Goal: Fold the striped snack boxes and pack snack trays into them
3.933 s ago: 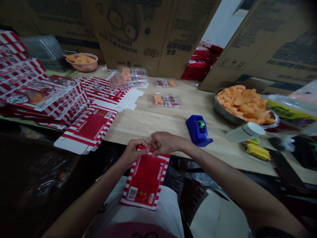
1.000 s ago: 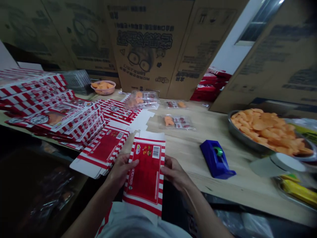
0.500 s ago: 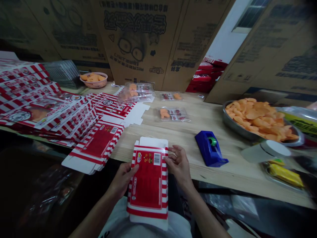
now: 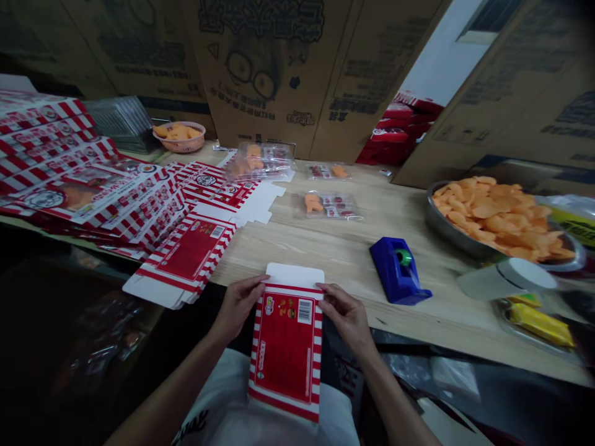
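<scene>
A red-and-white striped carton (image 4: pixel 288 347) stands on my lap, its white top flap raised against the table's near edge. My left hand (image 4: pixel 239 303) grips the carton's upper left corner with curled fingers. My right hand (image 4: pixel 346 316) holds the upper right corner, thumb and fingers pinched on the edge by the flap. A blue tape dispenser (image 4: pixel 400 271) with a green roll sits on the wooden table (image 4: pixel 325 248), a hand's width right of my right hand.
Flat striped cartons (image 4: pixel 116 198) are fanned in stacks at the left. Small clear snack packets (image 4: pixel 330 204) lie mid-table. A metal bowl of orange crisps (image 4: pixel 497 217), a white cup on its side (image 4: pixel 506 279) and a yellow packet (image 4: pixel 539 322) sit at the right. Large cardboard sheets (image 4: pixel 279 68) stand behind.
The carton was turned end for end since the earliest frame. In the last second both hands slid up to its top corners and the white flap now stands at the table edge.
</scene>
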Demonstrator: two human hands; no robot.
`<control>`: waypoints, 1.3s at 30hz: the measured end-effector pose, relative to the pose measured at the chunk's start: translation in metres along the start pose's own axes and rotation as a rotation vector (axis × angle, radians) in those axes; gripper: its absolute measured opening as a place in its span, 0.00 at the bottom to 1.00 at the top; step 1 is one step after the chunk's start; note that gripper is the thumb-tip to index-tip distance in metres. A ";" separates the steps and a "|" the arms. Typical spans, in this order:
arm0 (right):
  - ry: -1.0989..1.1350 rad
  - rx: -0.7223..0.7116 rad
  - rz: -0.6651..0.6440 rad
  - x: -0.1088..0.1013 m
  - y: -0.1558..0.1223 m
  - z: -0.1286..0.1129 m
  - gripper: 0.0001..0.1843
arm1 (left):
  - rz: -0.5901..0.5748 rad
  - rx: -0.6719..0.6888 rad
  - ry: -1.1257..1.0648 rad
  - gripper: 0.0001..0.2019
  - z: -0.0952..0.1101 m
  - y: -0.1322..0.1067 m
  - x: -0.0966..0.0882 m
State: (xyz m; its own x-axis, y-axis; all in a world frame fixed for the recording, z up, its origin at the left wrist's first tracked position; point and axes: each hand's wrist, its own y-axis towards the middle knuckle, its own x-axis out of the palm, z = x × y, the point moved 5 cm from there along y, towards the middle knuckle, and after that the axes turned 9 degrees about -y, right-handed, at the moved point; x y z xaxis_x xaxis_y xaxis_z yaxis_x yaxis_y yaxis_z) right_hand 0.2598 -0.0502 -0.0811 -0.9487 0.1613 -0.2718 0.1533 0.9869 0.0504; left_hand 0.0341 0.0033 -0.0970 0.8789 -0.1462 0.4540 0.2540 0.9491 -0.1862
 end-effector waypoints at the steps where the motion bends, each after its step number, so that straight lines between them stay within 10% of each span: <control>1: -0.017 -0.010 0.026 -0.001 0.000 0.000 0.12 | 0.015 0.004 0.027 0.12 0.001 0.001 0.001; 7: -0.025 0.017 0.103 0.000 -0.006 0.002 0.10 | 0.009 -0.083 0.012 0.10 0.004 0.006 0.008; 12: 0.140 0.106 -0.003 0.000 -0.004 0.003 0.28 | -0.040 -0.109 -0.015 0.19 0.008 0.009 0.011; 21: -0.052 -0.087 -0.029 0.004 0.000 -0.005 0.08 | -0.112 0.101 0.381 0.06 0.015 0.015 0.007; 32: -0.290 -0.179 -0.129 0.017 0.000 -0.034 0.13 | -0.211 0.155 0.545 0.10 0.029 0.008 0.003; 39: -0.641 -0.252 -0.534 0.033 0.043 -0.065 0.03 | -0.297 0.071 0.459 0.18 0.021 0.011 0.017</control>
State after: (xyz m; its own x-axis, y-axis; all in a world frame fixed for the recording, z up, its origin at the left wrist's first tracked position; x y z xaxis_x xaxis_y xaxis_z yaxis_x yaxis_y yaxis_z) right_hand 0.2170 -0.0032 -0.0257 -0.5264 -0.2755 -0.8044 -0.4055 0.9129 -0.0473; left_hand 0.0436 0.0175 -0.0728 0.8634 -0.5021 0.0488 0.5040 0.8627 -0.0412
